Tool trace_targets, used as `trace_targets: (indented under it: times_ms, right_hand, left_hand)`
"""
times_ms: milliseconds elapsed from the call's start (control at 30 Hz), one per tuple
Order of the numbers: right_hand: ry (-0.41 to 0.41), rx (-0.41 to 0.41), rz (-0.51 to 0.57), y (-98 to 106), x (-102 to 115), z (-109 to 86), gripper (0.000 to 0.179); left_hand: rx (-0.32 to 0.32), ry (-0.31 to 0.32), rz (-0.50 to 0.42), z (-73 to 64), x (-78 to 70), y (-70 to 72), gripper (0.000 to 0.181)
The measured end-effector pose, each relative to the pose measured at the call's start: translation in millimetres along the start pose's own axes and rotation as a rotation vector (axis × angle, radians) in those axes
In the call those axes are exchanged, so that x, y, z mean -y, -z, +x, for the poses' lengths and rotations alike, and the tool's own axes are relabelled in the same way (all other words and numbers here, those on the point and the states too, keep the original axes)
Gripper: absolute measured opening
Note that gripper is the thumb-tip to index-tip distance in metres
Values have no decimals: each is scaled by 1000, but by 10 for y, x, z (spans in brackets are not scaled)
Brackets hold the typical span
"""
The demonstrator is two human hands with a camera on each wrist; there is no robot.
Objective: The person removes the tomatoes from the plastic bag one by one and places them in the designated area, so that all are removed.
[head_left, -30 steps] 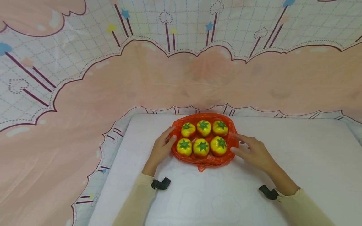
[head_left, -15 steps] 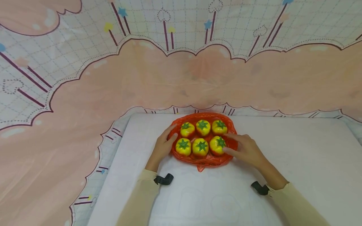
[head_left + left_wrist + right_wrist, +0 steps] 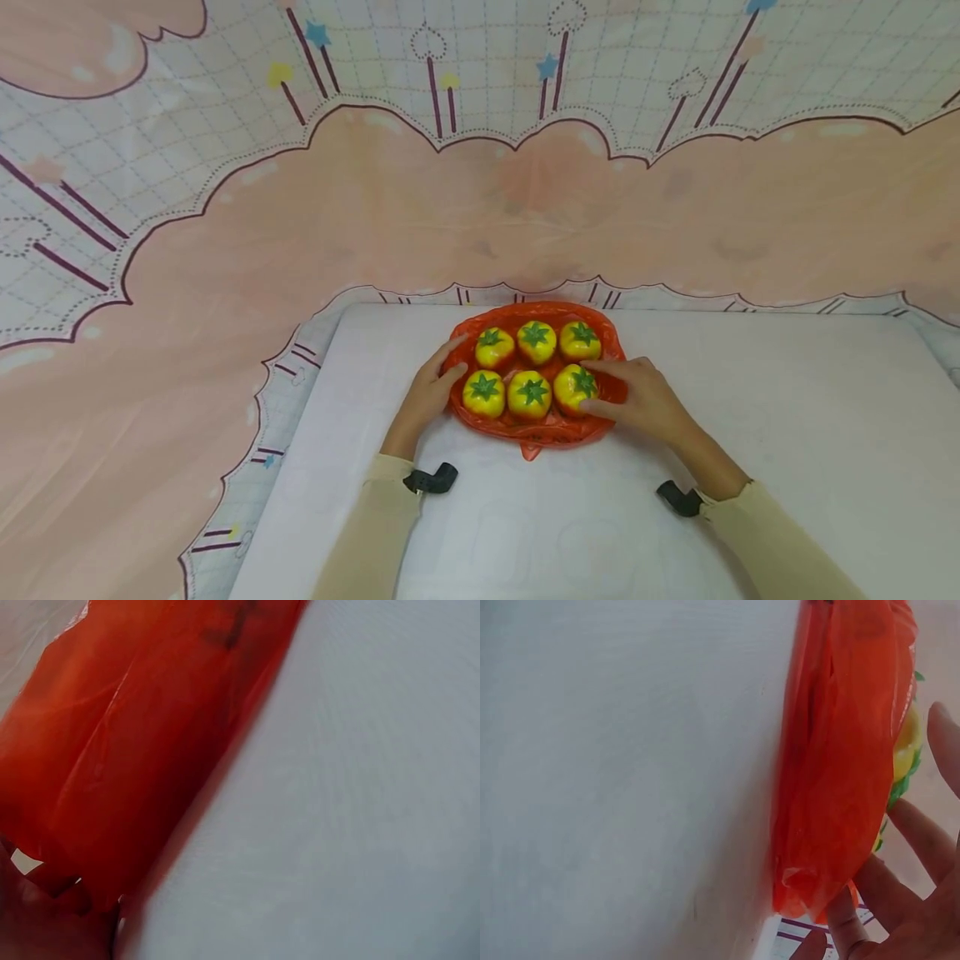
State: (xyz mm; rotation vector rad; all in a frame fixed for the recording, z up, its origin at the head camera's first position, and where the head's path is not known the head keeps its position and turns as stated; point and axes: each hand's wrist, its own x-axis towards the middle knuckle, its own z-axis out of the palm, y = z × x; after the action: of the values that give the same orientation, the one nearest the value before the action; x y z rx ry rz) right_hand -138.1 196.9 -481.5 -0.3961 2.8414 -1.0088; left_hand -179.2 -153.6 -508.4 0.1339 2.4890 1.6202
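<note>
A red plastic bag (image 3: 540, 433) lies spread on the white table like a shallow basket. Inside sit several yellow fruits with red undersides and green star-shaped tops, resembling toy tomatoes, in two rows. My left hand (image 3: 429, 392) rests at the bag's left rim, index finger and thumb apart; in the left wrist view, dim fingers (image 3: 45, 900) meet the red plastic. My right hand (image 3: 648, 400) reaches over the right rim, thumb and index finger spread on either side of the front right tomato (image 3: 575, 390). In the right wrist view, its lower fingers (image 3: 881, 892) lie along the bag's edge.
White table (image 3: 510, 533) surrounds the bag. Behind it hangs a pink and white printed cloth (image 3: 480, 217), also along the left side. Each wrist carries a black camera mount, such as the left mount (image 3: 431, 479).
My right hand has moved left from outside the right rim to the front right tomato. My left hand stays at the left rim. The head view has shifted slightly.
</note>
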Motion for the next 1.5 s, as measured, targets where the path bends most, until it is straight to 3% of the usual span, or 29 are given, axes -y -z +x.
trace_targets:
  times_ms: [467,833,1167,1500]
  right_hand:
    - [-26,14,-16,-35,23,28,77]
    - [6,35,-36,-15,95,24,75]
    - [56,4,-27,9,109,5,72]
    - [15,13,-20,70,140,-24,73]
  left_hand:
    - [10,17,-14,-4,9,-2,47]
    - [15,29,-23,-12,3,7,47]
    - [13,31,-16,-20,11,16,47]
    - [23,38,-32,-25,20,25,47]
